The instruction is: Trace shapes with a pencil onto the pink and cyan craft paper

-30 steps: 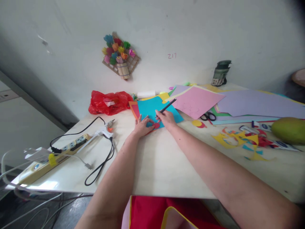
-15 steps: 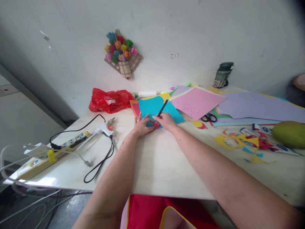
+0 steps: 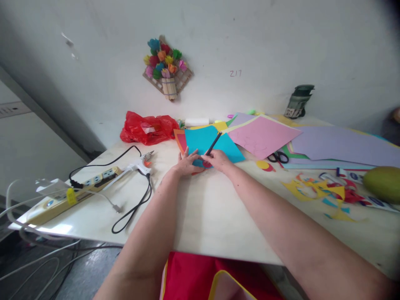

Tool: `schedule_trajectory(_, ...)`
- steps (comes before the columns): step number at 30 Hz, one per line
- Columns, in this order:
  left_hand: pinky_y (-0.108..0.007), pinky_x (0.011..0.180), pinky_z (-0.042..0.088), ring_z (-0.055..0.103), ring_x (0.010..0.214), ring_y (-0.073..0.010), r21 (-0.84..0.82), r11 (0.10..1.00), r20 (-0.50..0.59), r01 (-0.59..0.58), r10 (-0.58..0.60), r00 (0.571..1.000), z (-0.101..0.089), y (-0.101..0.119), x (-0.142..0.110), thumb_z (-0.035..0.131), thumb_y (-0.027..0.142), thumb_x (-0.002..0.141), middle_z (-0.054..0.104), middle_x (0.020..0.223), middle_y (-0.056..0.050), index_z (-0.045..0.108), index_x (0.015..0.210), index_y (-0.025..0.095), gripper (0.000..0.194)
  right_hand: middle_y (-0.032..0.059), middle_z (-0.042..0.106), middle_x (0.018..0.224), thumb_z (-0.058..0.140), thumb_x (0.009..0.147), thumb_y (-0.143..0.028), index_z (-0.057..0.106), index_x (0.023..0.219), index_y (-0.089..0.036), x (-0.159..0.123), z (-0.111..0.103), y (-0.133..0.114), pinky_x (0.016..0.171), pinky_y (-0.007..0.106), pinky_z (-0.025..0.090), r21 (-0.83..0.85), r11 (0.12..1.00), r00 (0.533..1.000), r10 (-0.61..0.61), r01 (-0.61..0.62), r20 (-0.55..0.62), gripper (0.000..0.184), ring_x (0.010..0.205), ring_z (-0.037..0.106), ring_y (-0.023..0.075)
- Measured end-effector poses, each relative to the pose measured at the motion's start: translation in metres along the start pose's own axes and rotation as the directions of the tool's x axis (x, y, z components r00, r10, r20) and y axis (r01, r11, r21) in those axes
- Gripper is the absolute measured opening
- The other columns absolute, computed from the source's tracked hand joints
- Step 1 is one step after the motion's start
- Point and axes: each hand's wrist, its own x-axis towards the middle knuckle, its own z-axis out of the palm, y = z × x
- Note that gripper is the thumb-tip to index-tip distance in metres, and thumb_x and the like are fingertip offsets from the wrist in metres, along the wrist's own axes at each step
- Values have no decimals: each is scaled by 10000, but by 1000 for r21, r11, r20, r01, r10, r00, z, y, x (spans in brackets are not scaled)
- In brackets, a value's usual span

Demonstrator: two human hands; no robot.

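Observation:
My right hand [image 3: 218, 161] is closed around a dark pen [image 3: 214, 144], which leans up and to the right, its tip down by the fingers. Under both hands lies a bright blue paper sheet [image 3: 201, 139]. A small red paper circle [image 3: 206, 164] rests on the sheet's near edge, between my hands. My left hand [image 3: 187, 163] lies on the paper with its fingers spread, the fingertips beside the red circle. Orange and red sheets [image 3: 179, 138] peek out from beneath the blue one on the left.
To the left are a glue gun [image 3: 140, 164] and a power strip [image 3: 81, 191] with cords. A red plastic bag [image 3: 146, 127] sits behind. On the right lie coloured sheets [image 3: 262, 135], scissors [image 3: 278, 157], yellow and red paper circles [image 3: 265, 166], paper scraps [image 3: 315, 189] and a green fruit [image 3: 383, 183].
The whole view has shifted slightly, so most things appear a little further right. My hands keep nearly the same pose on the paper, and the red circle between them shows more fully.

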Motion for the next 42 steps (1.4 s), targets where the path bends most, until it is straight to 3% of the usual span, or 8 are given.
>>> schedule_trajectory(12, -562, 991, -76, -77, 1301, -298, -19, 1000, 34, 1, 0, 999, -2, -2, 1, 525, 603, 626, 191, 1427, 57, 481, 1142, 334, 583, 42, 671, 784, 504, 762, -416, 648, 826, -198, -3, -1, -6, 577, 220, 401, -131, 991, 1000, 0, -3, -26, 268, 710, 596, 147)
schedule_trajectory(23, -552, 1000, -39, -44, 1306, -292, -44, 999, 43, 10, -9, 999, -3, -3, 2, 552, 572, 627, 211, 1422, 51, 493, 1137, 335, 566, 42, 620, 941, 516, 762, -412, 646, 808, -200, -1, 2, -5, 638, 217, 404, -163, 986, 998, -34, 25, -53, 252, 753, 569, 125)
schedule_trajectory(42, -543, 1009, -13, -43, 1303, -308, -35, 999, 47, 30, -29, 998, -4, -2, 3, 557, 590, 605, 174, 1434, 30, 508, 1134, 317, 598, 32, 615, 943, 511, 762, -433, 648, 802, -213, -1, 2, -5, 618, 221, 391, -183, 983, 998, -33, 24, -47, 262, 748, 567, 126)
